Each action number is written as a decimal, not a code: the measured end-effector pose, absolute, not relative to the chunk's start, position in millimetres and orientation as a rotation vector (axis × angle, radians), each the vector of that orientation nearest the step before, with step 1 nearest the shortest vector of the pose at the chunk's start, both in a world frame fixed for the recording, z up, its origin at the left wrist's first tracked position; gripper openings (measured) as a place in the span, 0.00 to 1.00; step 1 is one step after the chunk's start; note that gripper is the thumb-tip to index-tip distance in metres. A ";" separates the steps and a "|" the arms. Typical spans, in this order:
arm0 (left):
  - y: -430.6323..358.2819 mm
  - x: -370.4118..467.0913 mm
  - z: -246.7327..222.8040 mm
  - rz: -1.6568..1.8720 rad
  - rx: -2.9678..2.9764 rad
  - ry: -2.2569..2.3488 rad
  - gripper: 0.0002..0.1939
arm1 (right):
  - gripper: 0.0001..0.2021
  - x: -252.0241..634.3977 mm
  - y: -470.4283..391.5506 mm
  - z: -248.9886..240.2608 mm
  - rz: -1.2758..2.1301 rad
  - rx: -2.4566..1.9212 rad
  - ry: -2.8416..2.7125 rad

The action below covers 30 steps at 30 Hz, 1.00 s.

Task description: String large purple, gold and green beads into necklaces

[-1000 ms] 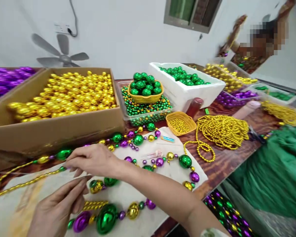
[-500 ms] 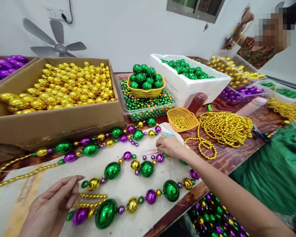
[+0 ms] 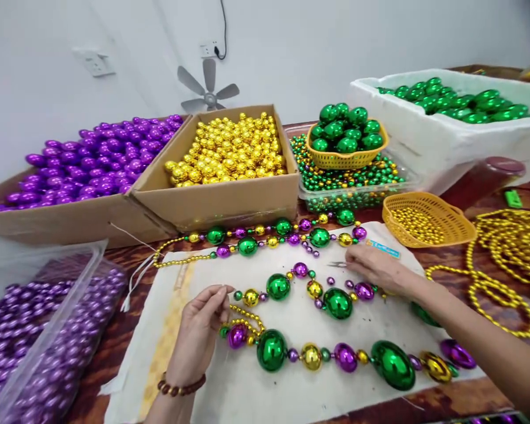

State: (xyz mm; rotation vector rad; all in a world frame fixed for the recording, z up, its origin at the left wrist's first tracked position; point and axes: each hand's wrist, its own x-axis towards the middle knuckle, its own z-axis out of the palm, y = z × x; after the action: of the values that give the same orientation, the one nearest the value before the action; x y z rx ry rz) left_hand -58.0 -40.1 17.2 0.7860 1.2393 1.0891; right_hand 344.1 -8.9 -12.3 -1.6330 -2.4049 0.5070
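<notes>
My left hand (image 3: pixel 205 315) pinches thumb and forefinger together at the left end of a bead necklace (image 3: pixel 278 287). The thread between those fingertips is too fine to make out. Green, gold and purple beads run right from it, with short gold bead strands (image 3: pixel 247 318) beside the palm. My right hand (image 3: pixel 373 266) is closed over the back of the cloth (image 3: pixel 265 388). Two thin metal points of what look like thread snips (image 3: pixel 337 264) stick out left from its fingers. Loose small purple beads (image 3: pixel 331 281) lie just below. Behind, a finished-looking bead strand (image 3: pixel 247 246) lies doubled.
Cartons of purple beads (image 3: pixel 97 159) and gold beads (image 3: pixel 229 150) line the back. Right of them stand a clear tub (image 3: pixel 353 197), a foam box (image 3: pixel 450 138) and a yellow basket (image 3: pixel 461 227). A bag of small purple beads (image 3: pixel 83 330) sits left; gold strands (image 3: pixel 507 253) lie right.
My view has turned left, so the things on the table appear further right and the co-worker is out of sight. Both hands keep nearly the same places over the cloth.
</notes>
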 end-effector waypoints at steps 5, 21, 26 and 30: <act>-52.4 -60.6 6.4 1.060 0.866 1.264 0.10 | 0.09 319.7 -4.6 15.6 0.682 -1.618 -1.973; -63.0 -61.8 -11.1 1.015 1.050 1.369 0.15 | 0.15 86.3 97.7 84.4 1.502 -1.249 -2.726; -61.9 -62.8 -10.8 0.997 1.083 1.377 0.15 | 0.17 75.7 101.4 76.3 1.661 -1.248 -2.705; -61.5 -63.8 -11.3 0.998 1.096 1.383 0.15 | 0.16 66.7 101.7 69.1 1.710 -1.232 -2.683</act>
State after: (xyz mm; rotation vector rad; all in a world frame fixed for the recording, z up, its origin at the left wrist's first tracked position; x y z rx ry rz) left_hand -63.8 -61.5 -11.3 1.0958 1.3825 0.9981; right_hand 66.7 101.7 69.1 -1.2323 -2.6829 1.7103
